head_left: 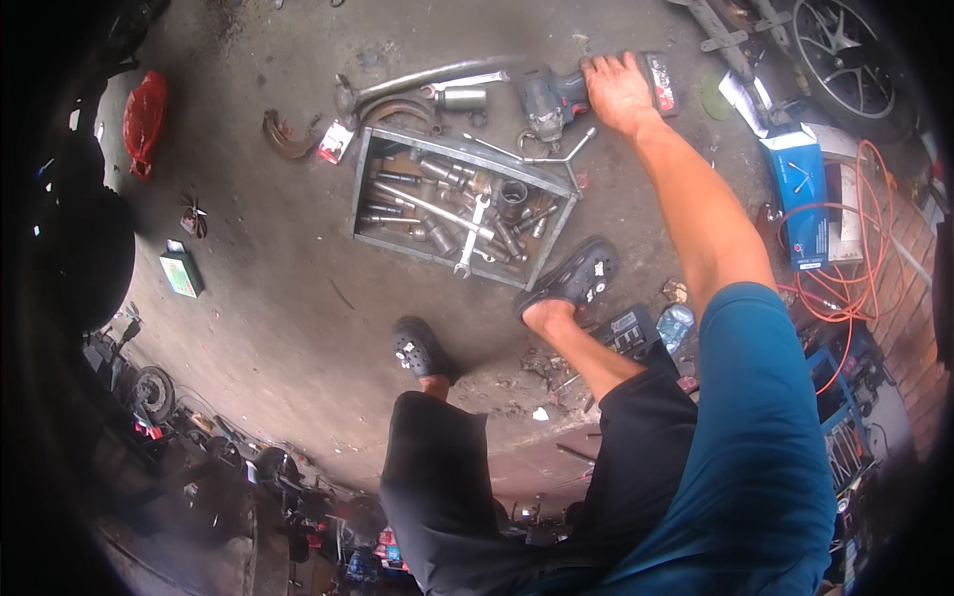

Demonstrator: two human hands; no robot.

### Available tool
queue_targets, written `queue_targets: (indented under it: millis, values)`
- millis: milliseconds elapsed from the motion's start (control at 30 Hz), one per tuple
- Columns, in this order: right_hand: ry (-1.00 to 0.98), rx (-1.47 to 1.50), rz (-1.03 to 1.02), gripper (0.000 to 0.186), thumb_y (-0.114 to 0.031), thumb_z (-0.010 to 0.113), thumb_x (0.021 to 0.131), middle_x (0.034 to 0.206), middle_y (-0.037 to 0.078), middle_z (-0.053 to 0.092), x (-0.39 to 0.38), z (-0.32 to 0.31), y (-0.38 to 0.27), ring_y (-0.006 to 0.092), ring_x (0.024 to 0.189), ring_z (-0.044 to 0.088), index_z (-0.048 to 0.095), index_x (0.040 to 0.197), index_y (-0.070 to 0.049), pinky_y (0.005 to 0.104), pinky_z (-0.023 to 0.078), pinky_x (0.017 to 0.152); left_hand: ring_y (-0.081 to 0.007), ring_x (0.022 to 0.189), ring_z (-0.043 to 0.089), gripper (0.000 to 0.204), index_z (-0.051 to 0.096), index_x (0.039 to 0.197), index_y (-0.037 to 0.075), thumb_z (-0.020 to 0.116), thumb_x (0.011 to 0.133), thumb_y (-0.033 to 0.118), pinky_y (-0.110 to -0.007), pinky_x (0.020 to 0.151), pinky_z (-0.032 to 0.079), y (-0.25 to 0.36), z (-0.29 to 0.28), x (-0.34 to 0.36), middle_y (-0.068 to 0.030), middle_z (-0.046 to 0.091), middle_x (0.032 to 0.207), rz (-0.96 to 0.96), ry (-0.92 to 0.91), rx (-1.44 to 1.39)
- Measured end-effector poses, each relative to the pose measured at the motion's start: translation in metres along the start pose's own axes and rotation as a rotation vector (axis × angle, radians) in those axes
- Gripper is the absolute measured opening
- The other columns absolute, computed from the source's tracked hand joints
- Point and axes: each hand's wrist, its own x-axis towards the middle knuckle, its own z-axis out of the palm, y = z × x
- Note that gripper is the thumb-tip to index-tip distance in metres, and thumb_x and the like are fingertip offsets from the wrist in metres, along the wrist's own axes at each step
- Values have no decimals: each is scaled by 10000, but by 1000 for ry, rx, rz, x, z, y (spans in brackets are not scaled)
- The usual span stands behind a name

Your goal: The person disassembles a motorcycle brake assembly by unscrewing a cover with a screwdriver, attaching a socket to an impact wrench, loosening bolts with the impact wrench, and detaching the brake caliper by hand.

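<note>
The fingers (589, 75) of the right hand (621, 94) are closed around the handle of the power tool (544, 103), gripping it between its grey-black head and its battery (658, 83). Whether the tool rests on the floor (298, 268) or is slightly raised, I cannot tell. The left hand is out of view, so its fingers' state cannot be told.

Just below the tool's head lies a bent rod (547, 160). To its left, near the tool, are a socket (462, 99) and a long bar (427, 75). Below these stands a metal tray (359, 189) of sockets, with a spanner (472, 236) lying across them. A shoe (571, 276) is just beside the tray's lower right corner. Farther right are a blue box (795, 199), an orange hose (868, 233) and a wheel (845, 58); well apart at left, a red bag (145, 121).
</note>
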Motion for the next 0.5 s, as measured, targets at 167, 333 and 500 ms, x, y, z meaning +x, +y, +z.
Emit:
queue_targets:
  millis: [167, 333, 500]
  values:
    - [-306, -84, -176, 248, -130, 601, 723, 1071, 95, 617, 6, -26, 16, 253, 1085, 547, 636, 961, -72, 375, 392, 934, -420, 1242, 372, 564, 442, 1261, -47, 431, 925, 406, -573, 1000, 323, 0, 11, 4, -277, 384, 1324, 2, -1, -19]
    - [-387, 315, 147, 391, -165, 666, 694, 1051, 154, 642, -98, -65, 30, 324, 990, 608, 613, 1068, -67, 422, 480, 857, -402, 1252, 368, 573, 443, 1262, -36, 433, 924, 427, -573, 1007, 319, -5, 3, 4, -267, 390, 1319, 3, 49, -55]
    - [-61, 711, 563, 552, -171, 701, 675, 1073, 179, 640, -228, -97, -1, 287, 961, 634, 547, 1179, -7, 379, 494, 838, -385, 1261, 364, 582, 444, 1263, -24, 436, 923, 447, -573, 1014, 314, 0, 1, 6, -258, 395, 1313, 16, 143, -180]
